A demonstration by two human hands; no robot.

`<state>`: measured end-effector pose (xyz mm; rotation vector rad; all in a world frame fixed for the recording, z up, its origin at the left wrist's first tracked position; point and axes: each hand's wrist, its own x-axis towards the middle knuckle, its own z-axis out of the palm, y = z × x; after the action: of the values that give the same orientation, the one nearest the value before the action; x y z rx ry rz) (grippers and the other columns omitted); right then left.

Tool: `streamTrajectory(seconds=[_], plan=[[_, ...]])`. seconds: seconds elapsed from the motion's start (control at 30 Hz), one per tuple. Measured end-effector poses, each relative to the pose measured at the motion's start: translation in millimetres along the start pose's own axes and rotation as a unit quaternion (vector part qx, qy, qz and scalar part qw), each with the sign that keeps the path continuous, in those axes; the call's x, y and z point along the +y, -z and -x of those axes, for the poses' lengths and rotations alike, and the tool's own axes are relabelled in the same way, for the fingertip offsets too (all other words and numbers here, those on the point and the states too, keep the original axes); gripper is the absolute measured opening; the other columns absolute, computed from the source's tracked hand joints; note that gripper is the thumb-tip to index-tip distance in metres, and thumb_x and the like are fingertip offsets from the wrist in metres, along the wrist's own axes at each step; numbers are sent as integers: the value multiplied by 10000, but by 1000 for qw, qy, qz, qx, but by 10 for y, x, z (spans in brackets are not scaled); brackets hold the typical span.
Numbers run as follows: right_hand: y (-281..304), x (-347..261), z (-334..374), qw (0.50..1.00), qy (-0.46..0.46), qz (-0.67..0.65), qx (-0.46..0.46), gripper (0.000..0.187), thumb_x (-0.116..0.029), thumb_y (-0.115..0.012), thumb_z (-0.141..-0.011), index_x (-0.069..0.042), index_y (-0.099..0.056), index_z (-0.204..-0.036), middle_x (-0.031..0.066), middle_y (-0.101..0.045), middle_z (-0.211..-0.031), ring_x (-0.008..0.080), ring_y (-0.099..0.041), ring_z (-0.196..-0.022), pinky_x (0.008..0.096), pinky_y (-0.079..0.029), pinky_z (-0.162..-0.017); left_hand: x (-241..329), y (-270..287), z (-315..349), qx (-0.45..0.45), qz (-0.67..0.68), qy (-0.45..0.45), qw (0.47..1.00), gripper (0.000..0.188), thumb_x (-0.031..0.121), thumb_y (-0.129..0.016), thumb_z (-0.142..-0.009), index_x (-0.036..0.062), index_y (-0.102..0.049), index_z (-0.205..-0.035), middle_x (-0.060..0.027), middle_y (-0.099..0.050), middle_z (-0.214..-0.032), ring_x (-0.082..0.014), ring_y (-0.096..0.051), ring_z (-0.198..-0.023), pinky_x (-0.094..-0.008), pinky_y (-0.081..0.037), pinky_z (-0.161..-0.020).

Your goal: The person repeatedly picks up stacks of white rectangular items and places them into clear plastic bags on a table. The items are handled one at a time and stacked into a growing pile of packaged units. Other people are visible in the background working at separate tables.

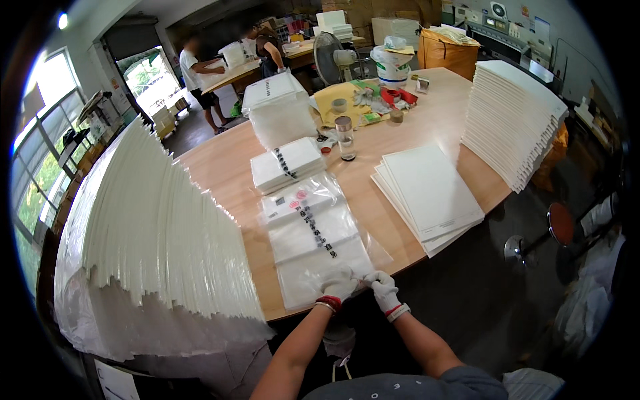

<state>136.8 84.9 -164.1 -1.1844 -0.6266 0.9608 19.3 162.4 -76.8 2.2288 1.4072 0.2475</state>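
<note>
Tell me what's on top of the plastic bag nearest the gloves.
The left hand is on the near end of the plastic bag; the right hand is at its corner. What they cover can't be seen.

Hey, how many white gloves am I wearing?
2: one on your left hand, by the near edge of the clear plastic bag; one on your right hand, by its near right corner.
</note>
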Motion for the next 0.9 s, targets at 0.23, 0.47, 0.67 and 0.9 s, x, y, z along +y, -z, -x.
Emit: streamTrajectory(seconds=[0.23, 0.47, 0.67, 0.9], plan=[[-23, -169, -55, 927, 76, 358, -83, 210, -7, -487, -775, -2, -616, -941, 151, -643, -925, 247, -621, -824, 318, -487, -785, -105, 492, -230, -10, 489, -13, 872, 135, 110, -471, -885, 14, -547, -942, -85, -631, -813, -171, -578, -729, -311, -474, -698], [-1134, -973, -122, 904, 270, 327, -51, 292, -187, -539, -828, -51, -572, -1084, 170, -611, -941, 325, -596, -851, 391, -476, -726, 155, 882, -62, 83, 298, -57, 949, 118, 52, -497, -868, -18, -515, -960, -76, -626, -818, -140, -563, -750, -267, -465, -667], [-1151, -635, -99, 824, 221, 503, -142, 285, -201, -532, -845, -38, -583, -1073, 170, -606, -957, 295, -588, -888, 383, -467, -774, 181, 1366, 150, 37, 340, -106, 934, 315, -43, -453, -801, -29, -489, -1113, -92, -593, -935, -140, -566, -809, -252, -467, -713], [-1275, -615, -287, 782, 199, 551, -213, 283, -216, -524, -865, -24, -596, -1060, 170, -599, -974, 260, -578, -931, 374, -456, -829, 516, 1494, 354, -34, 455, -46, 889, 354, -80, -453, -785, -66, -469, -1138, -141, -613, -1032, -157, -617, -831, -245, -504, -736]])
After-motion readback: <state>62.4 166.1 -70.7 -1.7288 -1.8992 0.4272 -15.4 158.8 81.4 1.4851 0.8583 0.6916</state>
